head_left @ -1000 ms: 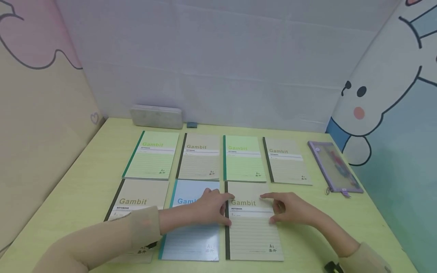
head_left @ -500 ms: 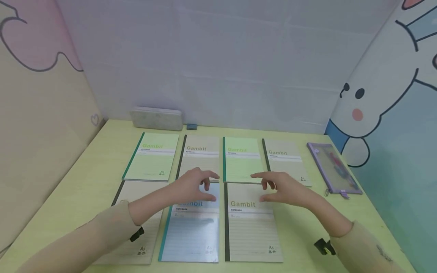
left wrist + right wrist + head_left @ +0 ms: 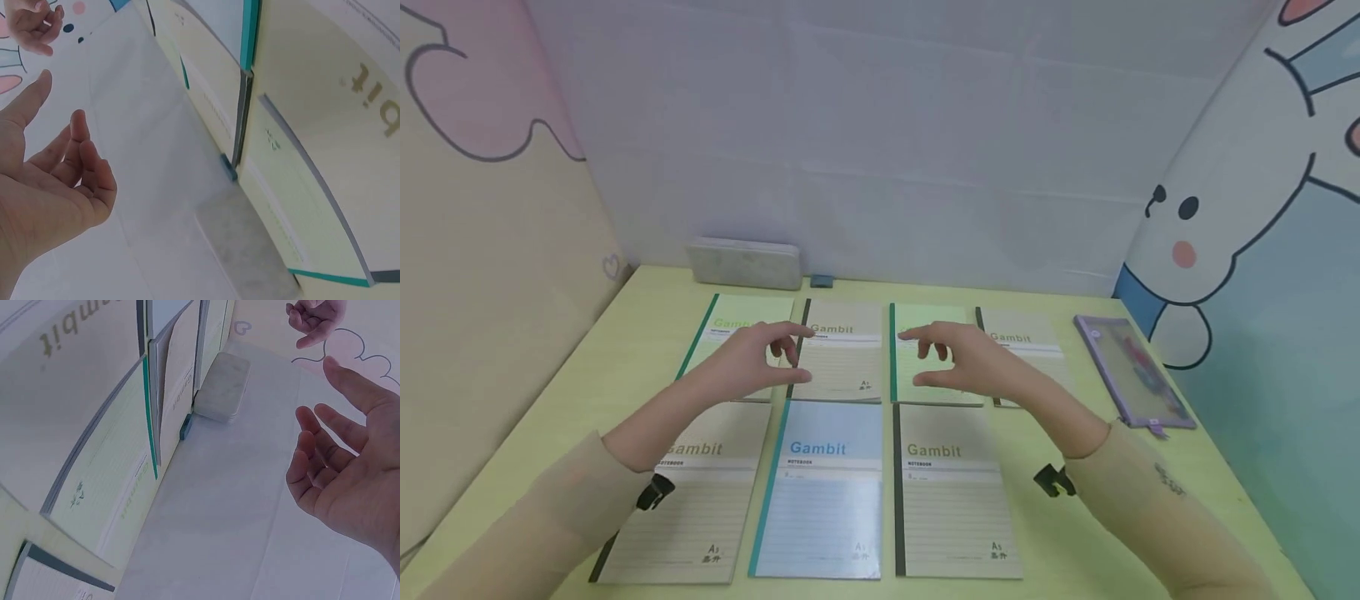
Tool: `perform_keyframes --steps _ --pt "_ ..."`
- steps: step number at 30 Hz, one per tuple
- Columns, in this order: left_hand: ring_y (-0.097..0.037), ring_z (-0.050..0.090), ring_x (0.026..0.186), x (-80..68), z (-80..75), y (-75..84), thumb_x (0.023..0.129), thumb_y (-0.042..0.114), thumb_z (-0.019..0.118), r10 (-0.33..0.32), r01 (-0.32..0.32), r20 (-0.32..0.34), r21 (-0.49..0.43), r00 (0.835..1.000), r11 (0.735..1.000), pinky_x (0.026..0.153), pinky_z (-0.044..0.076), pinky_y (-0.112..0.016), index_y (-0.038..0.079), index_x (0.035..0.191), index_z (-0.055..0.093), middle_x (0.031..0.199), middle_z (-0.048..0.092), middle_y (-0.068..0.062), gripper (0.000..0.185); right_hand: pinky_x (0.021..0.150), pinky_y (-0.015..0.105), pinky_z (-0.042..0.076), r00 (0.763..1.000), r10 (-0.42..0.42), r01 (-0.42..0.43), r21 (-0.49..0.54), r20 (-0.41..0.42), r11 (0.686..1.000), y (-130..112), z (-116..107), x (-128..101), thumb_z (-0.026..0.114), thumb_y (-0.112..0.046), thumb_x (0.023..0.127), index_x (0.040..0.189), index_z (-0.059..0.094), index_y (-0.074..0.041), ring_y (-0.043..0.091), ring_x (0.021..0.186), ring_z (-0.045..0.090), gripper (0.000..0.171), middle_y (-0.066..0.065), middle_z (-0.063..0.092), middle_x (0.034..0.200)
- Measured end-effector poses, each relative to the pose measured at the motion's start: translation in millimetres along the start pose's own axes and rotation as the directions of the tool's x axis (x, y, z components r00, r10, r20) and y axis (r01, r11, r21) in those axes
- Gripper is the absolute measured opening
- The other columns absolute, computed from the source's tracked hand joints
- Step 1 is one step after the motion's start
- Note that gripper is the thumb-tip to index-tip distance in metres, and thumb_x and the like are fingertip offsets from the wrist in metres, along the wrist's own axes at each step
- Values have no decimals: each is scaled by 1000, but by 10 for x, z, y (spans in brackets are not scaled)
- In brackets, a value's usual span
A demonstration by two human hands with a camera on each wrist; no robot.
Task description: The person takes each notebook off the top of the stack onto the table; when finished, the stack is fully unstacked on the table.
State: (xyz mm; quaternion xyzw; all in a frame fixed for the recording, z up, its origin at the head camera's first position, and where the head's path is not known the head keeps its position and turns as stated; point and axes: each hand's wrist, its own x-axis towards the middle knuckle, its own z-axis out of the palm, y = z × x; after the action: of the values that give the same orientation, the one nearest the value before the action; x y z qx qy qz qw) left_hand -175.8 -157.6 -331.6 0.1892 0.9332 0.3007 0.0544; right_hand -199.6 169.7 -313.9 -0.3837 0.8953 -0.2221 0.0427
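Observation:
Several Gambit notebooks lie in two rows. In front are a beige notebook (image 3: 692, 517), a blue notebook (image 3: 827, 508) and another beige notebook (image 3: 958, 517). My left hand (image 3: 741, 358) hovers above the back row, covering part of the left green notebook (image 3: 706, 337), its fingertips over a beige notebook (image 3: 842, 375). Opposite it, my right hand (image 3: 966, 358) hangs over the second green notebook (image 3: 928, 313), beside the right beige notebook (image 3: 1030, 323). Both hands hold nothing; thumbs and fingers are apart, as the left wrist and right wrist views also show.
A grey case (image 3: 745, 263) stands against the back wall, with a small blue block (image 3: 822, 282) next to it. On the right lies a purple-edged mesh zip pouch (image 3: 1138, 375). Walls border the table (image 3: 572, 400) at the back and sides.
Both hands have let go of the front right beige notebook, lifted, and moved leftward and back over the rear row. The notebook stays in the front row beside the blue one.

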Motion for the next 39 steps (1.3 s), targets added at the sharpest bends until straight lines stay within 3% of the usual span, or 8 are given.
perform_keyframes --steps 6,11,18,22,25,31,39 --pt "-22 48 101 23 -227 -242 79 35 76 16 -13 -40 62 999 998 82 42 -39 16 133 53 95 61 2 62 69 28 45 999 -6 7 24 -38 1000 -163 40 270 73 -31 83 134 53 -18 13 85 49 56 -4 60 102" --pt "-29 43 111 36 -337 -512 80 35 75 17 -11 -84 74 996 997 92 37 -50 13 139 46 107 60 -6 69 76 30 48 1000 9 -7 79 -30 997 -291 154 496 72 -34 84 137 50 -20 15 95 52 59 -2 58 117" --pt "-36 39 118 43 -394 -891 81 38 74 -48 68 -143 135 989 989 97 27 -63 11 143 38 120 58 -15 77 87 32 46 998 32 -27 98 -51 995 -375 391 820 70 -36 85 141 45 -22 14 103 52 63 -2 53 129" --pt "-39 39 115 35 -422 -1115 82 35 73 -54 81 -159 164 986 983 95 19 -68 6 143 37 115 60 -17 77 88 30 46 997 57 -52 91 -59 995 -419 577 972 69 -38 86 141 45 -21 16 106 53 62 1 54 129" --pt "-39 41 111 25 -442 -1289 82 34 73 -70 99 -169 170 983 980 93 21 -66 4 143 37 109 60 -17 76 92 32 46 997 66 -61 99 -43 993 -473 712 1071 68 -37 86 141 45 -20 18 112 52 62 4 53 131" --pt "-41 38 112 -21 -445 -1576 84 37 70 -163 189 -167 154 972 970 93 22 -63 2 143 35 116 55 -22 78 100 34 41 997 72 -73 87 5 994 -613 945 1258 70 -36 85 141 45 -21 18 123 46 63 3 51 133" --pt "-52 25 124 -66 -415 -1842 83 43 70 -268 279 -89 156 959 947 94 19 -67 0 145 29 136 42 -29 86 106 38 35 991 84 -93 87 103 992 -717 1200 1455 70 -40 84 144 40 -23 20 132 39 69 3 45 141"
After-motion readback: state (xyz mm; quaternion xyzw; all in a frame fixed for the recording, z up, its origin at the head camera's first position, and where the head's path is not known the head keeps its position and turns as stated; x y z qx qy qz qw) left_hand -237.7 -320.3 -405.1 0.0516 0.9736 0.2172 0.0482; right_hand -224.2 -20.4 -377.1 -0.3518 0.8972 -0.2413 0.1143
